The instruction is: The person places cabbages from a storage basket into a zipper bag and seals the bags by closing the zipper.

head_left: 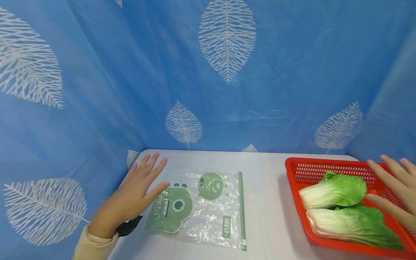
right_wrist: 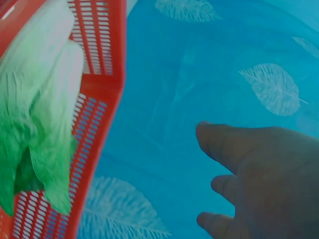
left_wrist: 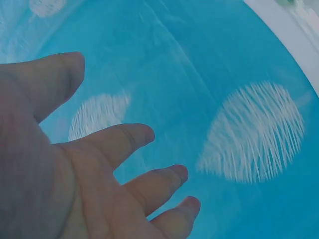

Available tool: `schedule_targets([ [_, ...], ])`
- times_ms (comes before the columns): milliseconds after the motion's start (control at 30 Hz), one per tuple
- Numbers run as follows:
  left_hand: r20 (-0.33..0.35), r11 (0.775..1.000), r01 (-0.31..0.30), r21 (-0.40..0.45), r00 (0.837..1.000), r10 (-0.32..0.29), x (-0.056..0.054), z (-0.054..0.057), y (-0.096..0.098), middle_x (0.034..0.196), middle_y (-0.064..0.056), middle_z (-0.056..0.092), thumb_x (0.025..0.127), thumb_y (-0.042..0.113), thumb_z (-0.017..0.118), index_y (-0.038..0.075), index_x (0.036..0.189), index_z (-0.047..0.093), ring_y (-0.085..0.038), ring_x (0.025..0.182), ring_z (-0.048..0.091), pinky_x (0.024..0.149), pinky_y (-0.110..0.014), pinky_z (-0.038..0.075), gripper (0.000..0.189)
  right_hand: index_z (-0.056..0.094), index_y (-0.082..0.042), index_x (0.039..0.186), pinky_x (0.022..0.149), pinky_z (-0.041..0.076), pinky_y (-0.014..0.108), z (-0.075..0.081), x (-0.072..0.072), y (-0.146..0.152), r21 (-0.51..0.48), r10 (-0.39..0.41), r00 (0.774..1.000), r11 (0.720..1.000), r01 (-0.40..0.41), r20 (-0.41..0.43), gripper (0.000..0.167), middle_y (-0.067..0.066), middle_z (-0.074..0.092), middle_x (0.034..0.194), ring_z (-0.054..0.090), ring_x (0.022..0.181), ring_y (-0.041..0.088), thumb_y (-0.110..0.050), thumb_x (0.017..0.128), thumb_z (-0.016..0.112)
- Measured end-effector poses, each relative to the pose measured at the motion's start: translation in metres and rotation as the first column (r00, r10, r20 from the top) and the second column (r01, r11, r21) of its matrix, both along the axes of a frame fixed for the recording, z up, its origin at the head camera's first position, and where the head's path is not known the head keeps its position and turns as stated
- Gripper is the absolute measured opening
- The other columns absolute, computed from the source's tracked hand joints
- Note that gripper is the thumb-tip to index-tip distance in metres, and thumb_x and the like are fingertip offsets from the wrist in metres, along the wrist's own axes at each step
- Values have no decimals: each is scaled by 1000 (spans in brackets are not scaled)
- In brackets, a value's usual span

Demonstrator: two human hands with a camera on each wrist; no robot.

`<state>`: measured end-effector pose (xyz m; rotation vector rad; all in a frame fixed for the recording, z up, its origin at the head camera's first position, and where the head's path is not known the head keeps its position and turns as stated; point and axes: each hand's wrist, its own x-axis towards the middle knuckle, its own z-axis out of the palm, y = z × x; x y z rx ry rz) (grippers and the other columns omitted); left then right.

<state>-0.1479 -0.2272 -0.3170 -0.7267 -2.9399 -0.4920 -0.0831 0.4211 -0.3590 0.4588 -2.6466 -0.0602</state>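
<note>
Above the table's left side my left hand (head_left: 134, 191) is held with fingers straight and spread, holding nothing. Just right of it a clear zip bag (head_left: 211, 213) with green dinosaur pictures lies flat, its green zip edge facing right. At the right stands a red plastic basket (head_left: 294, 195) with two heads of Chinese cabbage, an upper one (head_left: 338, 189) and a lower one (head_left: 351, 224), lying side by side. My right hand (head_left: 398, 191) is spread over the basket's right part in the head view, partly cut off by the frame edge. It holds nothing.
A white table (head_left: 266, 202) carries the bag and basket. Blue sheeting (head_left: 276, 90) with white leaf prints rises behind it and at both sides. Something black (head_left: 128, 226) sits at my left wrist, by a beige sleeve (head_left: 95, 242).
</note>
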Motion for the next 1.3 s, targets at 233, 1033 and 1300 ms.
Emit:
schedule_targets([
  [233,-4,996,93,-3,996,-93,-19,-11,46,170,-6,11,104,61,40,24,165,23,-31,156,2,121,-64,7,72,9,-17,167,112,-19,66,-2,-26,-19,-41,-18,983,999,26,185,108,32,9,164,-7,148,57,-40,88,79],
  [1033,63,905,426,-2,903,-425,-71,-75,180,97,2,60,104,40,58,23,151,54,-9,83,53,72,-26,47,50,66,-18,139,85,59,36,0,-88,-37,-265,312,889,937,-229,336,63,0,67,134,60,117,2,-36,82,86],
  [1300,220,871,413,265,854,-472,-70,-140,208,58,11,42,102,31,64,14,135,69,-2,52,34,55,-17,35,38,66,-16,138,79,57,33,-23,-95,-27,-352,338,828,918,-185,447,63,5,69,128,64,95,6,-44,84,82],
])
